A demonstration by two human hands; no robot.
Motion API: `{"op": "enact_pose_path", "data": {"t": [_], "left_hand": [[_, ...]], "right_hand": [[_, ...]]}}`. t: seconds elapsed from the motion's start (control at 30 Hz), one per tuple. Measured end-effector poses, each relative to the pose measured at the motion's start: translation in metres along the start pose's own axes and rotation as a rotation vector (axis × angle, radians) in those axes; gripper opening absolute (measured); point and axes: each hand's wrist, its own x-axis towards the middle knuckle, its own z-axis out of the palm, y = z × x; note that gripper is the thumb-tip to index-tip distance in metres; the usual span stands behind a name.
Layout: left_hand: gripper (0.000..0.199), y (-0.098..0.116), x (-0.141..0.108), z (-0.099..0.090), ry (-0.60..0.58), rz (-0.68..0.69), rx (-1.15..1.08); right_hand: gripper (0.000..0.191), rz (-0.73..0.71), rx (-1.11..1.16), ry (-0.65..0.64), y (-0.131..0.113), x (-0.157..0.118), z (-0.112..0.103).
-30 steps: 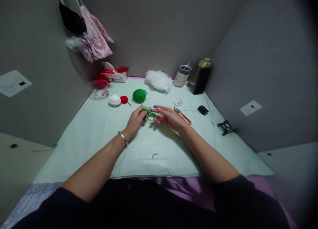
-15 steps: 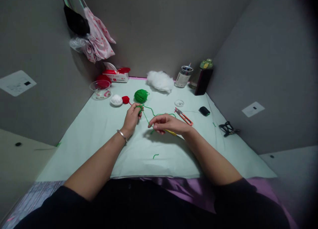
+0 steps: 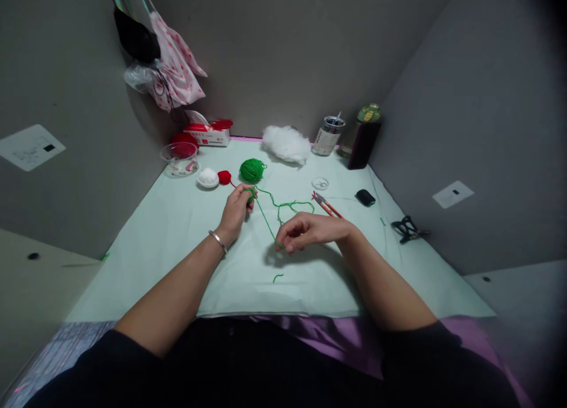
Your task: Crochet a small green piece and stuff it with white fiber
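My left hand (image 3: 238, 206) is closed around a small green yarn piece (image 3: 251, 194), mostly hidden by the fingers. From it a green yarn strand (image 3: 266, 218) runs taut down to my right hand (image 3: 305, 231), whose fingertips pinch it. More green yarn lies in loose loops (image 3: 296, 206) on the cloth behind my right hand. The green yarn ball (image 3: 251, 170) rests just beyond my left hand. A small red ball (image 3: 224, 177) with a red strand sits next to a white dish of stuffing (image 3: 208, 178).
Thread snips (image 3: 326, 205) lie beyond my right wrist. Further right are a dark case (image 3: 365, 197) and black clips (image 3: 407, 228). White stuffing (image 3: 286, 144), a jar (image 3: 328, 136) and a bottle (image 3: 370, 114) stand at the back. A clear tub (image 3: 180, 160) is on the left.
My right hand has moved down and to the right, drawing out a longer stretch of strand. The yellow-handled tool seen under it earlier is now out of sight. My left hand is nearly still.
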Motion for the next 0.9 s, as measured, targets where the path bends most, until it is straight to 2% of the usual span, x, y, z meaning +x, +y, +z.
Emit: {"op": "enact_pose_path", "data": {"t": [0.07,0.13,0.2,0.23,0.33,0.43,0.53,0.6,0.67,0.7,0.73,0.8,0.9], "left_hand": [[0.005,0.004,0.000,0.000,0.000,-0.015,-0.034],[0.003,0.012,0.000,-0.001,0.002,-0.024,-0.082],[0.002,0.023,0.000,-0.004,0.014,-0.024,-0.138],[0.004,0.030,0.000,-0.006,0.023,-0.020,-0.164],[0.008,0.052,-0.002,-0.009,0.051,0.011,-0.213],[0.010,0.073,-0.011,-0.007,0.037,0.050,-0.238],[0.013,0.093,-0.030,-0.004,-0.057,0.126,-0.237],[0.015,0.099,-0.048,-0.005,-0.094,0.089,-0.240],[0.015,0.098,-0.067,-0.006,-0.115,0.010,-0.265],[0.014,0.094,-0.077,-0.007,-0.126,-0.051,-0.280],[0.012,0.088,-0.086,-0.008,-0.146,-0.133,-0.302],[0.005,0.072,-0.103,-0.009,-0.196,-0.331,-0.353],[0.009,0.047,-0.120,-0.007,-0.220,-0.488,-0.451]], "right_hand": [[0.034,0.008,-0.140,0.112,-0.010,-0.010,-0.004],[0.031,0.040,-0.355,0.329,-0.019,-0.024,-0.009],[0.023,0.158,-0.616,0.517,-0.024,-0.037,-0.010],[0.020,0.233,-0.734,0.562,-0.024,-0.043,-0.009],[0.019,0.409,-0.966,0.570,-0.015,-0.049,0.003],[0.021,0.443,-1.003,0.531,0.000,-0.047,0.021],[0.024,0.448,-0.971,0.530,0.011,-0.051,0.036],[0.026,0.469,-0.952,0.560,0.013,-0.060,0.043],[0.021,0.474,-0.905,0.673,0.013,-0.072,0.049],[0.016,0.450,-0.835,0.775,0.012,-0.077,0.053],[0.010,0.393,-0.715,0.881,0.010,-0.082,0.058],[0.005,0.180,-0.319,1.054,0.007,-0.084,0.071],[0.015,-0.166,0.190,1.202,0.002,-0.067,0.095]]}}
